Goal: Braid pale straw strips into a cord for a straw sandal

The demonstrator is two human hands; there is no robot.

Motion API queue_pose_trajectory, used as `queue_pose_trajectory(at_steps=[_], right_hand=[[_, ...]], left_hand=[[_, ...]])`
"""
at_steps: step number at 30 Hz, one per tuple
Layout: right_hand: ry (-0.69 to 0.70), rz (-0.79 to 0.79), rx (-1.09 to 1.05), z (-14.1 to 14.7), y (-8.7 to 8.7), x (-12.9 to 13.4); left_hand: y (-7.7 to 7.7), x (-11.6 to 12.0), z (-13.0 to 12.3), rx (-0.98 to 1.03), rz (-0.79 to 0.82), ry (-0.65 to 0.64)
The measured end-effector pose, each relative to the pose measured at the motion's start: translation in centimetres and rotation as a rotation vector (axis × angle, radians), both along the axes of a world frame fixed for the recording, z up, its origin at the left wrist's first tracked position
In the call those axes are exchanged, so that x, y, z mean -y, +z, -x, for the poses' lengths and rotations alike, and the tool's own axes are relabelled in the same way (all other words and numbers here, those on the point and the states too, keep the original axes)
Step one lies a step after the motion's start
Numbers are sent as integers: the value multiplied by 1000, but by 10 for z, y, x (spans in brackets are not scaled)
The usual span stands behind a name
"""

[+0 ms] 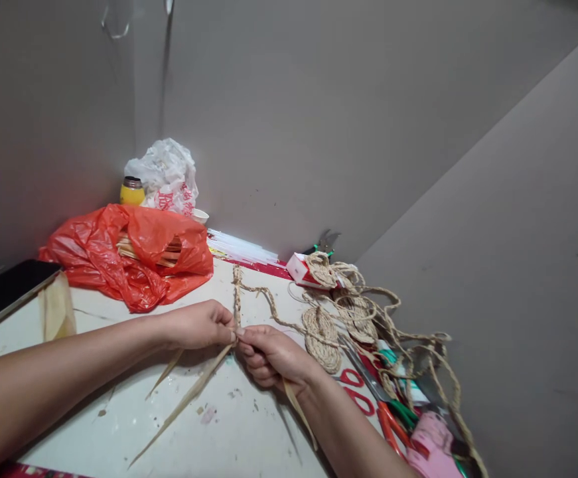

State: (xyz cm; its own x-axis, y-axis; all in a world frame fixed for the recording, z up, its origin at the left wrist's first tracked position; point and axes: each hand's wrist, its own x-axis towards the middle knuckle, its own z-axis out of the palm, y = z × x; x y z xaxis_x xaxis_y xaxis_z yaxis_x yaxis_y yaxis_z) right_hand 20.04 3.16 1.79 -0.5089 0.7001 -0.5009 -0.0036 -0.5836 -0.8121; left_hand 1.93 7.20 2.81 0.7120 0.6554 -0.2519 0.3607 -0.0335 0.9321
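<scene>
My left hand (202, 325) and my right hand (273, 355) meet over the white, speckled bench (104, 438), touching or nearly so, both closed at the lower end of a narrow, straw-coloured braided cord (237, 299). I pinch that end between the thumb and finger of my left hand, while the thumb and forefinger of my right hand press together right beside it, the other fingers curled under. The braid lies away from me on the bench, its far end pointing toward the grey wall (289, 146). From beneath my left hand a long, flat, pale tan strip (184, 401) slants down toward me, with a shorter tan strip (165, 374) next to it, and another pale strip (299, 413) comes out below my right hand. A thin, wavy tan cord (273, 309) runs from beside the braid to a flat oval coil of braided straw cord (321, 338) on my right. Near that coil lie scissors with red loop handles (360, 401), close to my right forearm. Beyond my left forearm sits a crumpled, glossy red plastic bag (82, 245) with a bundle of tan strips (169, 253) showing in its opening, and a black, flat, rectangular device (12, 292) is at the bench's left edge
</scene>
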Motion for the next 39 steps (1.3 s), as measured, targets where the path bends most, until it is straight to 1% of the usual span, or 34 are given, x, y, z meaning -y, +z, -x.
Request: queue_pose_trajectory(at_steps=[3,5,7,9,11,14,16,17,18,19,21,22,23,24,26,27,28,29,30,31,32,33,34,35,37,39], right_hand=[[-128,-36,49,6,-3,2],[-193,-48,67,10,-4,5],[-226,-36,47,14,-4,7],[-252,-3,5,16,-3,9],[-281,30,-27,19,-2,11],[-303,35,-29,21,0,13],[-270,27,-23,20,1,13],[-246,26,-23,19,2,13],[-222,30,-27,17,3,12],[-200,35,-33,15,3,11],[-169,44,-55,11,3,9],[-158,44,-73,9,3,8],[-149,43,-94,7,3,6],[-143,42,-115,5,3,5],[-133,40,-143,3,3,4],[-128,38,-150,2,3,3],[-121,37,-151,2,3,3],[-110,33,-145,2,3,3],[-102,25,-137,2,3,3],[-94,14,-129,1,4,3],[-82,5,-118,1,4,4],[-71,-4,-109,0,4,4],[-64,-13,-102,0,5,4],[-59,-21,-97,-1,5,4],[-53,-27,-85,-3,6,4],[-40,-31,-59,-3,7,3]], left_hand=[[9,1,3,-158,-187,-31],[17,6,3,-261,-283,-2],[23,13,1,-342,-371,45],[23,22,-3,-401,-483,82],[19,32,-9,-445,-611,94],[12,50,-15,-481,-757,44],[15,63,-16,-471,-801,-18],[19,70,-15,-452,-791,-57],[25,76,-14,-423,-744,-117],[31,80,-12,-387,-666,-183],[41,81,-9,-280,-446,-341],[44,77,-8,-215,-350,-356],[44,70,-8,-141,-283,-295],[42,60,-9,-55,-242,-141],[31,38,-12,159,-173,308],[23,27,-14,240,-136,510],[16,19,-15,298,-60,642],[9,14,-16,321,70,689],[4,11,-17,313,184,662],[0,11,-17,297,286,585],[-2,13,-17,258,354,481],[-3,15,-17,210,381,380],[-2,18,-17,164,378,303],[-1,20,-16,124,359,259],[2,20,-14,68,316,234],[3,17,-13,54,262,221]])
